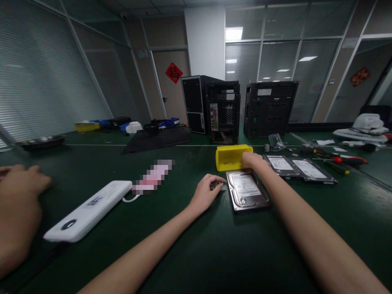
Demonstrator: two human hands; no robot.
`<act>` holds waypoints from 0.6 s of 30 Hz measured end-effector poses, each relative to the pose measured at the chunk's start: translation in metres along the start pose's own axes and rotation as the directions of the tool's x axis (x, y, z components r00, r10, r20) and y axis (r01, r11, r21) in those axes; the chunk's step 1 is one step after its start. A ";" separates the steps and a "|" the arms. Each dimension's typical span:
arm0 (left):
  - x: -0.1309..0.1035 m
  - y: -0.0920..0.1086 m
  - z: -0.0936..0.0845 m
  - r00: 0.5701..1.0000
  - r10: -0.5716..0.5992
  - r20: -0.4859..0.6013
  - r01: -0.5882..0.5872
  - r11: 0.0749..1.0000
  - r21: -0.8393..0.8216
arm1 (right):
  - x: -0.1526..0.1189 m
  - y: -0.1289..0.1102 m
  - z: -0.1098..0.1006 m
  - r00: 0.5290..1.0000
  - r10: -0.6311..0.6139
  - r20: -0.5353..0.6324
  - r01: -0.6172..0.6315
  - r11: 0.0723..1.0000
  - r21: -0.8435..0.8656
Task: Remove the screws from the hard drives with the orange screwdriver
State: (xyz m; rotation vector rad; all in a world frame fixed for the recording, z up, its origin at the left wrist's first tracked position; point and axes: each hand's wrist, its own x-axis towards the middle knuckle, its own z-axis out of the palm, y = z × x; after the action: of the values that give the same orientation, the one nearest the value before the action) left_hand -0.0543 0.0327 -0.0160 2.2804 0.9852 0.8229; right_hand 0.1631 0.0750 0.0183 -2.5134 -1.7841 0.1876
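Note:
A silver hard drive (pixel 245 188) with a white label lies flat on the green table in front of me. At its left edge is my left hand (pixel 206 191), fingers curled and thumb close to the index finger. Whatever sits in that pinch is too small and dark to name. Behind the drive a yellow plastic bin (pixel 225 161) faces me with its open side, small bits scattered inside. My right hand (pixel 252 160) reaches to the bin's right side; its fingers are turned away and hidden.
Two more hard drives (pixel 310 169) lie right of the bin, near screwdrivers (pixel 349 160). Black computer cases (pixel 271 110) stand at the back. On the left are a white power bank (pixel 92 210) with a cable and another person's blurred hand (pixel 23 183).

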 end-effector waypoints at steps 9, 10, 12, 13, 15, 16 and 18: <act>0.000 0.002 0.000 0.999 0.007 0.040 -0.007 1.000 0.007 | -0.012 -0.015 0.019 0.974 -0.098 -0.206 0.093 0.995 -0.035; 0.000 0.002 0.000 0.999 0.008 0.037 -0.008 1.000 0.007 | -0.013 -0.017 0.020 0.969 -0.110 -0.222 0.104 0.994 -0.039; 0.000 0.000 0.001 1.000 0.009 0.016 -0.009 1.000 -0.002 | -0.014 -0.018 0.020 0.962 -0.136 -0.238 0.129 0.991 -0.045; 0.000 -0.001 0.002 1.000 0.007 0.001 -0.007 1.000 -0.010 | -0.014 -0.018 0.020 0.959 -0.148 -0.240 0.141 0.989 -0.047; 0.000 -0.004 0.003 1.000 -0.004 -0.026 0.003 1.000 -0.024 | -0.014 -0.017 0.021 0.957 -0.166 -0.238 0.159 0.986 -0.050; 0.000 -0.005 0.004 0.999 -0.009 -0.032 0.008 1.000 -0.030 | -0.014 -0.016 0.021 0.957 -0.171 -0.236 0.163 0.985 -0.050; 0.000 -0.007 0.006 0.999 -0.016 -0.030 0.015 0.999 -0.035 | -0.013 -0.015 0.022 0.957 -0.176 -0.231 0.169 0.984 -0.048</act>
State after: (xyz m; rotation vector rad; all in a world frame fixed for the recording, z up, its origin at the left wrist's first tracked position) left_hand -0.0534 0.0362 -0.0244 2.2345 0.9935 0.8636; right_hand 0.1423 0.0675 -0.0008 -2.2671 -1.9043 -0.1379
